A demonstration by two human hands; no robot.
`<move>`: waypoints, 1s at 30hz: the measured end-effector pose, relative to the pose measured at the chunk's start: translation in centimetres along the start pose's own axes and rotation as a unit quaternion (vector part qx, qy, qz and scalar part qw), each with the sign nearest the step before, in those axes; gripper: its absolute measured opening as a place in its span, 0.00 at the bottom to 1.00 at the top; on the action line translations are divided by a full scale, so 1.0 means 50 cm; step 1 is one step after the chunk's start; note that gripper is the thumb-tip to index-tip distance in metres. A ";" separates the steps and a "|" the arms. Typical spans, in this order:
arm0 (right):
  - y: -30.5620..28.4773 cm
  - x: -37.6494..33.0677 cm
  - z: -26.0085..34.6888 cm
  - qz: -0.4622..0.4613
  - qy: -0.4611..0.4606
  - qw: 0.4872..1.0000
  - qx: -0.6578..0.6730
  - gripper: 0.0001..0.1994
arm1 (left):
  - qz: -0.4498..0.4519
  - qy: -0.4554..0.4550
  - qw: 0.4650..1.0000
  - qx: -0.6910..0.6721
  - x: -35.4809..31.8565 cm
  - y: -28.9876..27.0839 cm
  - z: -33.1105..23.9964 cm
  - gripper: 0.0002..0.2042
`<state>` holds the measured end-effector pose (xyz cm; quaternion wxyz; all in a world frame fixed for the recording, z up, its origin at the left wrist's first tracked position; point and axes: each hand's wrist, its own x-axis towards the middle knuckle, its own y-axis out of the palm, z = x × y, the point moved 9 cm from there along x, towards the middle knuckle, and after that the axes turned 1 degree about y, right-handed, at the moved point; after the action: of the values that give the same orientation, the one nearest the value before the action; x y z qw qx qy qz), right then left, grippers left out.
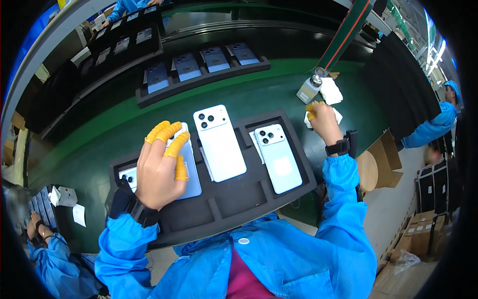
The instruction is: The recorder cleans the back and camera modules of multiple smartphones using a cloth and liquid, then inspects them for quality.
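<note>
My left hand (162, 172), with yellow finger cots, lies over a pale blue smartphone (192, 177), its fingers stretched out and apart. It hides much of that phone's left side. To the right, my right hand (323, 123) has its yellow-capped fingers drawn together at a folded white wipe (337, 117) on the bench. A black foam tray (239, 204) in front of me bears several phones. One white-looking phone (222, 152) sits raised and tilted across the tray's middle. Another pale blue phone (282, 169) rests in the right-hand slot. Part of a phone (128, 177) shows left of my hand.
A pump bottle (309, 89) and more white wipes (330, 91) stand beyond my right hand. Across the green bench (269, 94) lies a second dark tray (265, 65) of blue phones. Co-workers sit at far left and right; a cardboard box (388, 154) is at right.
</note>
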<state>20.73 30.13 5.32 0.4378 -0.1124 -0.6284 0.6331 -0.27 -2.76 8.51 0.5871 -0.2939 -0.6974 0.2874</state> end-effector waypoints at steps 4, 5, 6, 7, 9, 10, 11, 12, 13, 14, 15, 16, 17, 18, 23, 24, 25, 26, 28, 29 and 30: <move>0.027 -0.047 -0.057 -0.033 0.048 0.998 -0.009 0.09 | 0.065 0.075 0.993 -0.057 -0.001 0.024 -0.035 0.21; 0.032 -0.053 -0.053 -0.041 0.041 0.998 -0.009 0.09 | 0.078 0.090 0.990 -0.072 -0.007 0.031 -0.044 0.20; 0.036 -0.054 -0.051 -0.049 0.034 0.998 -0.010 0.10 | 0.079 0.087 0.990 -0.073 -0.013 0.039 -0.046 0.20; 0.040 -0.051 -0.053 -0.046 0.032 0.998 -0.011 0.10 | 0.087 0.092 0.986 -0.112 -0.024 0.052 -0.051 0.20; 0.044 -0.047 -0.048 -0.052 0.016 0.998 -0.031 0.11 | 0.111 0.106 0.975 -0.158 -0.048 0.078 -0.060 0.21; 0.039 -0.048 -0.043 -0.047 0.006 0.998 -0.050 0.11 | 0.113 0.101 0.975 -0.160 -0.057 0.088 -0.061 0.21; 0.034 -0.041 -0.029 -0.034 0.009 0.999 -0.039 0.11 | 0.119 0.107 0.971 -0.176 -0.067 0.097 -0.067 0.21; 0.021 -0.030 -0.009 -0.021 0.010 0.999 -0.027 0.10 | 0.122 0.112 0.967 -0.191 -0.072 0.104 -0.069 0.21; -0.010 -0.022 0.058 -0.023 -0.023 0.998 0.056 0.09 | 0.145 0.120 0.967 -0.171 -0.073 0.110 -0.072 0.22; -0.023 -0.013 0.111 -0.003 -0.022 0.996 0.087 0.09 | 0.143 0.109 0.969 -0.171 -0.074 0.108 -0.067 0.22; -0.047 -0.013 0.205 -0.020 -0.116 0.989 0.095 0.08 | 0.151 0.109 0.968 -0.169 -0.082 0.110 -0.064 0.22; -0.065 -0.022 0.315 -0.044 -0.238 0.964 0.108 0.09 | 0.159 0.107 0.967 -0.167 -0.090 0.112 -0.058 0.23; -0.043 -0.040 0.372 -0.008 -0.287 0.951 0.116 0.17 | 0.168 0.120 0.968 -0.145 -0.103 0.112 -0.053 0.23; -0.026 -0.054 0.424 0.022 -0.311 0.940 0.136 0.16 | 0.168 0.115 0.968 -0.150 -0.108 0.114 -0.049 0.23; 0.037 -0.093 0.584 0.077 -0.432 0.886 0.152 0.18 | 0.185 0.105 0.962 -0.171 -0.117 0.113 -0.031 0.21; 0.044 -0.099 0.603 0.075 -0.460 0.871 0.154 0.19 | 0.195 0.108 0.959 -0.174 -0.123 0.116 -0.031 0.21; 0.048 -0.107 0.617 0.072 -0.488 0.856 0.155 0.20 | 0.196 0.102 0.959 -0.175 -0.127 0.117 -0.028 0.21; 0.054 -0.109 0.622 0.075 -0.488 0.856 0.156 0.20 | 0.202 0.102 0.958 -0.176 -0.133 0.120 -0.024 0.21; 0.077 -0.124 0.632 0.104 -0.486 0.862 0.099 0.21 | 0.209 0.100 0.956 -0.178 -0.144 0.123 -0.017 0.20; 0.079 -0.126 0.630 0.136 -0.471 0.866 0.098 0.23 | 0.204 0.102 0.958 -0.172 -0.150 0.122 -0.016 0.20; 0.073 -0.134 0.630 0.138 -0.472 0.865 0.097 0.23 | 0.200 0.104 0.960 -0.166 -0.155 0.119 -0.013 0.19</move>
<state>1.36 4.13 5.16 0.0057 0.1572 -0.6730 0.7227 1.89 -4.55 -0.87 0.5299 -0.5484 -0.5978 0.2473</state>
